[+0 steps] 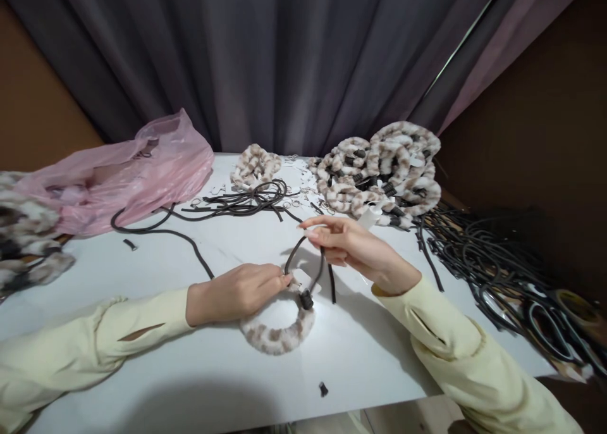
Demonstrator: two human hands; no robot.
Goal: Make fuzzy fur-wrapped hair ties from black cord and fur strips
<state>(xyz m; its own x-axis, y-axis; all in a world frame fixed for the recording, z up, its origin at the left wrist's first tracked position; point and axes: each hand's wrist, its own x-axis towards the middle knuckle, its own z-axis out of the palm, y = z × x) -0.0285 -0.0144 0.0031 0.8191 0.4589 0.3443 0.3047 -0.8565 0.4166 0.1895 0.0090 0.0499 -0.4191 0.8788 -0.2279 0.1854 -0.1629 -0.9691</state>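
Observation:
A fluffy white ring with brown patches lies on the table in front of me. My left hand is closed over its upper left side, with the fingertips pinched where a dark cord meets the ring. The cord rises from there in a loop and comes down to a dark ribbed end piece on the ring's right side. At the top of the loop, my right hand pinches the cord between thumb and fingers, raised above the table. Part of the ring is hidden under my left hand.
Dark cords and small metal rings lie behind my hands. Fluffy rings are piled at back right, beside a heap of cords and scissors. A pink plastic bag sits at left. A small dark piece lies near the front edge.

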